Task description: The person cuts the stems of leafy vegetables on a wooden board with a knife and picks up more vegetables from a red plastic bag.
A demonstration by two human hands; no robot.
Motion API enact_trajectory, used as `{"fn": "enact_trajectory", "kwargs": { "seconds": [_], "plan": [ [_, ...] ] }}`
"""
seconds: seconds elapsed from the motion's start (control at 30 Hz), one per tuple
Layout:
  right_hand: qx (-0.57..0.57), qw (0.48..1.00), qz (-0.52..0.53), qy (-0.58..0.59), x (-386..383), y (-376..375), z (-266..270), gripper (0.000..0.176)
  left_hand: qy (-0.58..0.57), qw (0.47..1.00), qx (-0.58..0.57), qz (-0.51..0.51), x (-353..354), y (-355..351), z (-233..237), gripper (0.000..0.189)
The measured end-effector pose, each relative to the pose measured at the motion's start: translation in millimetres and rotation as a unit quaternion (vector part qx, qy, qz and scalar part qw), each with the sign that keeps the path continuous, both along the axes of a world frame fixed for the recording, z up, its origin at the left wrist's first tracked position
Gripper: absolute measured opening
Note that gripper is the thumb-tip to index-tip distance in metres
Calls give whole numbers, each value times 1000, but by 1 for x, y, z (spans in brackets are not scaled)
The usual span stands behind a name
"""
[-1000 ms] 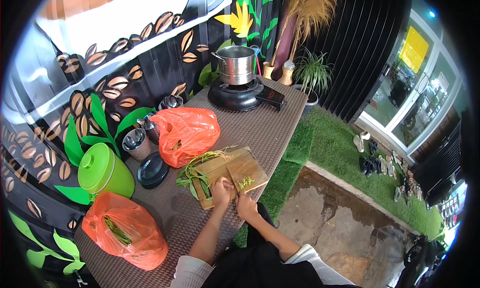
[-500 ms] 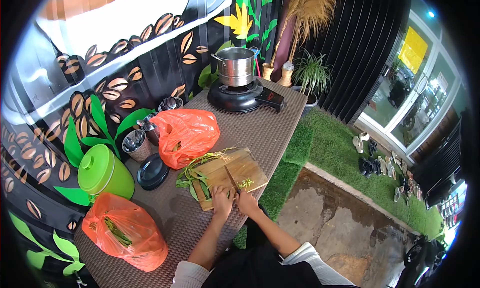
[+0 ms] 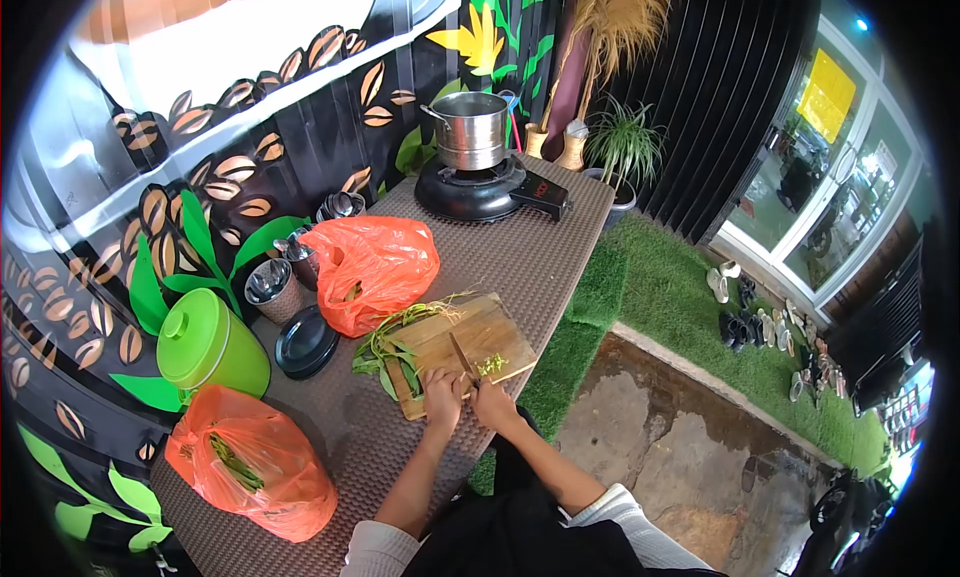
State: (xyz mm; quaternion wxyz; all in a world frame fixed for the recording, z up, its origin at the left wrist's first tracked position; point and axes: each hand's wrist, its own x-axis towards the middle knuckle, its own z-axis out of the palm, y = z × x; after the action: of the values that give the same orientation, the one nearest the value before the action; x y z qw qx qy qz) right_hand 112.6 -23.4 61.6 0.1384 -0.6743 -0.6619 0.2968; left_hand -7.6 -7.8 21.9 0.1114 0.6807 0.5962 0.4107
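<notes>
Gripping the knife [image 3: 461,353] by its handle, the person's right hand [image 3: 493,407] is closed at the near edge of the wooden cutting board [image 3: 485,329]. The blade points away from the person, over the board's surface. The left hand [image 3: 442,397] is at the same near edge of the board, just to the left of the right hand, with its fingers bent and close together; whether it pinches anything beneath them, one cannot tell.

Small chopped green pieces [image 3: 491,364] lie on the right part of the board, to the right of the blade. Long leafy stems [image 3: 377,353] lie along the board's left side, some on the wood and some past its edge on the brown textured table [image 3: 515,247].

Behind the board and to its left stands an orange plastic bag [image 3: 395,262], near the stems. Directly left of the board, well apart from the hands, is a dark round lid-like item [image 3: 307,342], and farther left stands a green lidded container [image 3: 192,347]. A second orange bag [image 3: 265,482], with greens showing through it, sits on the table to the left of the board and nearer the person. Beyond the board, toward the table's far end, a metal pot [image 3: 474,139] rests on a black portable stove [image 3: 470,199]. Past the table's right side, green turf [image 3: 565,362] covers part of the ground.
</notes>
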Motion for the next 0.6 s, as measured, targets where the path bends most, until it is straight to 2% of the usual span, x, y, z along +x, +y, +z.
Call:
{"fn": "enact_trajectory", "kwargs": {
  "seconds": [0.17, 0.27, 0.37, 0.47, 0.6],
  "plan": [
    [-27, 998, -48, -10, -12, -26, 8, 38, -56, 998, 7, -7, -2, 0, 1, 11],
    [-12, 999, -15, -48, -10, -17, -2, 39, -115, 993, -22, -6, -2, 0, -1, 10],
    [5, 998, -53, -37, 2, -8, -6, 38, -104, 994, -16, -12, -5, 4, -12, 11],
    [6, 999, -46, -15, 16, -6, -3, 36, -38, 999, -4, -15, -6, 3, -7, 12],
    [11, 1000, -26, -6, 20, -9, -2, 37, -10, 1000, 2, -26, 1, 11, -11, 12]
  ]
}}
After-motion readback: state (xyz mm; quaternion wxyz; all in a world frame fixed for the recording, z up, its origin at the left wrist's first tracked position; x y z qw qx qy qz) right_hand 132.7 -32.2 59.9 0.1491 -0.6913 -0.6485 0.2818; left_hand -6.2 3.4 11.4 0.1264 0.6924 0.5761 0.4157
